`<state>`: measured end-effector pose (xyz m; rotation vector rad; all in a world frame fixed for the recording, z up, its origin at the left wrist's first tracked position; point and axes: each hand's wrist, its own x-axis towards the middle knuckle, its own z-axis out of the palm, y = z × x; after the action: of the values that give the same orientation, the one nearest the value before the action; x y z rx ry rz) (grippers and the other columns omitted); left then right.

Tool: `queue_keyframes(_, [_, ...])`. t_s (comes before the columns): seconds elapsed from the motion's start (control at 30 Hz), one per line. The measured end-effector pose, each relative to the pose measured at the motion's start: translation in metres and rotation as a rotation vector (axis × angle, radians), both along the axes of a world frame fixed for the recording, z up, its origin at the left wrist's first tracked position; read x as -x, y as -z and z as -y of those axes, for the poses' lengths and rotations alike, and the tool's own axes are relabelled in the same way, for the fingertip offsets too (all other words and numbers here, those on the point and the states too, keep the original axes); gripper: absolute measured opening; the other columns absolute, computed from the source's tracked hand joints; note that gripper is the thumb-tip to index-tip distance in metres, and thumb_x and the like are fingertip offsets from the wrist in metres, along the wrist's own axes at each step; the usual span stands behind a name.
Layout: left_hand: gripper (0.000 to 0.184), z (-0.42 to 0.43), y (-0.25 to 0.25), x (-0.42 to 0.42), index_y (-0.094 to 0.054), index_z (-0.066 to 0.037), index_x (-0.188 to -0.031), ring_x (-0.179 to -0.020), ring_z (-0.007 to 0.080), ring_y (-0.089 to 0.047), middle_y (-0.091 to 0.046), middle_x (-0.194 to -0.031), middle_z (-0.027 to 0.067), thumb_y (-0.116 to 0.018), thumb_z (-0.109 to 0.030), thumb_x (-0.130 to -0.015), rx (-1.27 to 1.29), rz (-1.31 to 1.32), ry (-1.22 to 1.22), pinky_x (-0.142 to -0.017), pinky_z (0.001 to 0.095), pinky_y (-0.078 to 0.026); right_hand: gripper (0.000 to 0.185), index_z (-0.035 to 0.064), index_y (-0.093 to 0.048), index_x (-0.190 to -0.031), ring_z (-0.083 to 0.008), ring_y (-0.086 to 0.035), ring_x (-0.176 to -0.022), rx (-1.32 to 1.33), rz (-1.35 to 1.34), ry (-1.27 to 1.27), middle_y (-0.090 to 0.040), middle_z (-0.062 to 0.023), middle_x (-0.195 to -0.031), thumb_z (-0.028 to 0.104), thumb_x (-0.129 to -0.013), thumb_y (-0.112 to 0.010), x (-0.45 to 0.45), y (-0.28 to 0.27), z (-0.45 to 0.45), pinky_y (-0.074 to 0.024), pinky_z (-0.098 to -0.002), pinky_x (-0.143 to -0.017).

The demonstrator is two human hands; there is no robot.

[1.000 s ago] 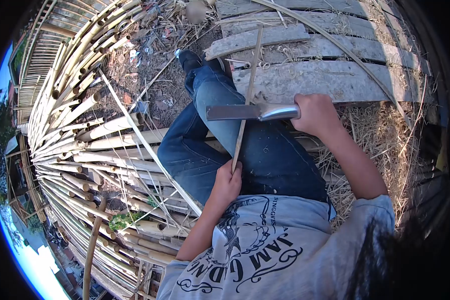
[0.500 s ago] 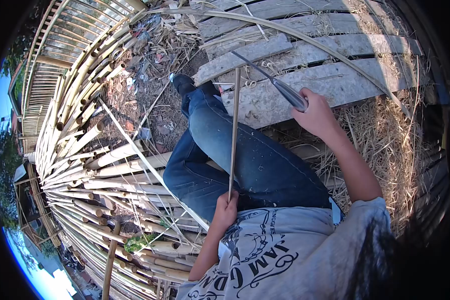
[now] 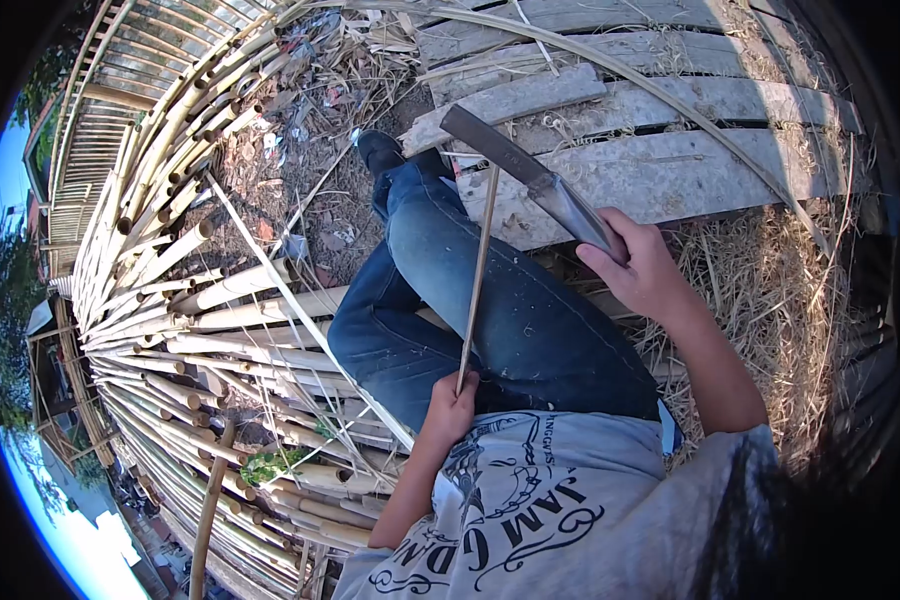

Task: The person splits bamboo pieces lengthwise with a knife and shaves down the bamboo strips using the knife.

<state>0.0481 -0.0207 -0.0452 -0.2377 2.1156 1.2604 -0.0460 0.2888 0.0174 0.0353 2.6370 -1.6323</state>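
Observation:
My left hand is closed around the lower end of a thin bamboo strip, close to my waist. The strip rises across my jeans, its upper end near the blade. My right hand grips the grey handle of a machete. Its broad, dark, blunt-ended blade points up and left, with the flat side facing me. The blade passes close to the strip's upper end; whether they touch I cannot tell.
A worn plank platform lies ahead, with a loose board and a long curved strip on it. Many cut bamboo poles fan out at left. Straw covers the right side. A bamboo fence stands farther off.
The machete has rolled from edge-on to showing its broad side, and its handle has come slightly lower. The strip leans a little more to the right; both hands keep their hold.

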Motion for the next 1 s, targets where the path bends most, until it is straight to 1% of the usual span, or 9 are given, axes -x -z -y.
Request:
queue_keyframes(0.13, [0.033,0.009,0.001,-0.007,-0.051,0.004,-0.072,-0.051,0.026,-0.045,-0.048,-0.057,0.0185,-0.05,-0.019,-0.096,0.088,-0.045,0.024,-0.054,0.0405,-0.04,0.034,-0.0036,-0.055,-0.097,-0.029,-0.055,-0.055,-0.065,0.144,-0.158,-0.057,-0.0191,-0.065,0.03,-0.091,-0.061,-0.004,-0.007,-0.008,-0.0433,-0.0365,-0.057])
queue_keyframes(0.37, [0.023,0.004,-0.011,-0.004,-0.057,0.005,-0.078,-0.061,0.0426,-0.055,-0.053,-0.065,0.0263,-0.051,-0.013,-0.09,0.098,-0.036,0.006,-0.06,0.0443,-0.044,0.033,-0.0056,-0.054,-0.096,-0.0288,-0.055,-0.056,-0.162,0.201,-0.182,-0.053,-0.0192,-0.063,0.026,-0.092,-0.06,-0.012,-0.017,-0.01,-0.0425,-0.0372,-0.057])
queue_keyframes(0.6, [0.019,0.009,-0.003,-0.006,-0.056,0.005,-0.076,-0.064,0.0435,-0.057,-0.055,-0.067,0.0269,-0.051,-0.01,-0.085,0.062,-0.013,-0.003,-0.06,0.0446,-0.045,0.025,-0.0047,-0.054,-0.094,-0.021,-0.048,-0.052,-0.12,0.271,-0.222,-0.05,-0.0139,-0.06,0.02,-0.09,-0.059,-0.013,-0.005,-0.006,-0.0405,-0.0361,-0.054])
queue_keyframes(0.7, [0.017,0.008,-0.004,-0.003,-0.057,0.005,-0.075,-0.065,0.0439,-0.057,-0.055,-0.067,0.0265,-0.051,-0.009,-0.082,0.045,-0.03,-0.027,-0.061,0.0456,-0.045,0.023,-0.0038,-0.055,-0.094,-0.0213,-0.056,-0.052,-0.03,0.449,-0.086,-0.051,-0.013,-0.059,0.019,-0.09,-0.06,-0.01,-0.009,-0.007,-0.042,-0.0356,-0.053])
queue_keyframes(0.77, [0.016,0.008,0.0,-0.008,-0.057,0.004,-0.074,-0.065,0.0441,-0.057,-0.056,-0.067,0.0263,-0.051,-0.009,-0.082,0.04,-0.04,-0.025,-0.061,0.0459,-0.046,0.023,-0.0035,-0.055,-0.094,-0.0211,-0.056,-0.052,-0.13,0.314,-0.205,-0.051,-0.0129,-0.059,0.019,-0.09,-0.06,-0.014,-0.004,0.001,-0.042,-0.0348,-0.053])
queue_keyframes(0.83, [0.022,0.011,0.004,-0.008,-0.051,0.006,-0.072,-0.052,0.0295,-0.048,-0.048,-0.059,0.0223,-0.052,-0.01,-0.086,0.015,-0.036,-0.021,-0.055,0.0421,-0.041,0.023,-0.003,-0.055,-0.093,-0.0236,-0.057,-0.052,-0.212,0.154,-0.362,-0.052,-0.0138,-0.059,0.019,-0.09,-0.06,-0.019,-0.001,0.008,-0.0424,-0.0341,-0.053])
queue_keyframes(0.87, [0.022,0.012,0.005,-0.007,-0.051,0.006,-0.072,-0.052,0.0295,-0.048,-0.048,-0.059,0.0223,-0.052,-0.01,-0.086,0.006,-0.038,-0.023,-0.055,0.0421,-0.041,0.023,-0.003,-0.055,-0.093,-0.0236,-0.057,-0.052,-0.221,0.153,-0.363,-0.052,-0.0138,-0.059,0.019,-0.09,-0.06,-0.017,-0.004,0.008,-0.0424,-0.0341,-0.053])
queue_keyframes(0.93, [0.016,0.012,0.002,-0.004,-0.058,0.005,-0.075,-0.066,0.0451,-0.057,-0.056,-0.066,0.0261,-0.052,-0.009,-0.081,0.01,0.001,0.008,-0.062,0.0466,-0.046,0.024,-0.0033,-0.055,-0.094,-0.0276,-0.061,-0.057,-0.232,0.284,-0.264,-0.056,-0.016,-0.063,0.019,-0.09,-0.06,-0.012,-0.01,0.007,-0.0441,-0.0354,-0.055])
queue_keyframes(1.0, [0.017,0.011,-0.001,-0.003,-0.058,0.005,-0.076,-0.066,0.045,-0.057,-0.057,-0.067,0.0262,-0.052,-0.009,-0.081,0.011,0.01,-0.004,-0.063,0.0464,-0.046,0.024,-0.0035,-0.055,-0.095,-0.0261,-0.061,-0.059,-0.207,0.264,-0.228,-0.056,-0.0153,-0.064,0.02,-0.091,-0.06,-0.017,0.0,0.007,-0.0443,-0.035,-0.056])
